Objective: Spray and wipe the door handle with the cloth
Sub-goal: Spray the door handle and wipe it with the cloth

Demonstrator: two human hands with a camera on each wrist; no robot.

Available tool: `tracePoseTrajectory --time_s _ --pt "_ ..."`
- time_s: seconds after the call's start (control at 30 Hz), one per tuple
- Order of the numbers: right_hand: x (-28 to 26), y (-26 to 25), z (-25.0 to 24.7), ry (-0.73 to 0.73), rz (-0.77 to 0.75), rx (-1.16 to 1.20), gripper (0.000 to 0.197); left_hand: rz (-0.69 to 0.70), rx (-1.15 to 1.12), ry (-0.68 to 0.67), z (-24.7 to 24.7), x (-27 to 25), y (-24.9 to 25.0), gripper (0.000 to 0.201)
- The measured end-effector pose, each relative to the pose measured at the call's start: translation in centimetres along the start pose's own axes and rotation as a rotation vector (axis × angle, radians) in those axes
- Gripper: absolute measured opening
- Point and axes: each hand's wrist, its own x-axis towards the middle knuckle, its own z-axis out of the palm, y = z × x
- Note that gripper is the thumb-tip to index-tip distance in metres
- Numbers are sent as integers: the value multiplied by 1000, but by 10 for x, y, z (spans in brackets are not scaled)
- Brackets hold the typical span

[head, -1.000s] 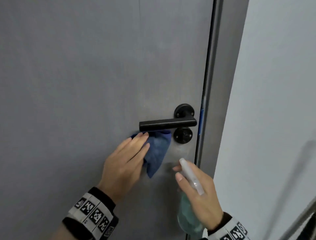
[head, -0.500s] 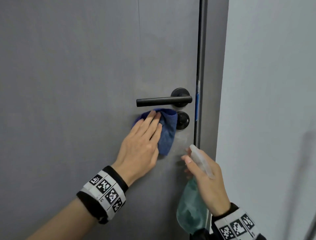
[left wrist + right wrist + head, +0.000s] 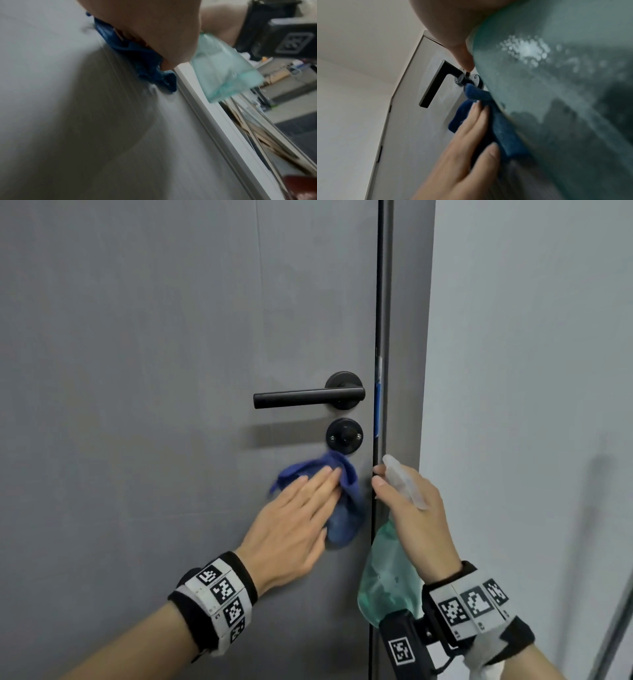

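The black lever door handle (image 3: 308, 398) (image 3: 435, 83) sits level on the grey door (image 3: 154, 371), with a round black lock knob (image 3: 344, 436) under it. My left hand (image 3: 294, 525) (image 3: 467, 148) presses a blue cloth (image 3: 342, 508) (image 3: 147, 63) (image 3: 501, 129) flat against the door below the lock knob, fingers straight. My right hand (image 3: 411, 508) grips a green translucent spray bottle (image 3: 390, 573) (image 3: 226, 70) (image 3: 556, 94) by its neck, just right of the cloth at the door's edge. Its clear nozzle (image 3: 400, 477) points up and left.
The dark door edge and grey frame (image 3: 404, 337) run vertically just right of the handle. A pale wall (image 3: 531, 371) fills the right side. The left wrist view shows a room floor and furniture (image 3: 283, 75) beyond the door frame.
My left hand has slid the cloth down from just under the handle to below the lock knob. The right hand with the bottle has stayed close beside it.
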Motion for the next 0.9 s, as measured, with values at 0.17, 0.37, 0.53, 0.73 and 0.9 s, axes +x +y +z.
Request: tracePoseTrajectory --time_s 0.17,0.37,0.53,0.73,0.9 --pt "0 -1 -16 18 -16 19 19 106 25 15 3 35 17 70" --pt "0 8 -21 27 15 12 24 49 56 13 -3 16 -11 68" --pt "-4 5 -6 17 50 56 19 -194 143 26 -19 -27 -53 68" --pt "-4 -4 2 43 9 45 12 -47 97 -11 -4 -9 -17 67" --pt "-6 1 -8 40 5 51 20 132 101 -30 6 4 -1 68"
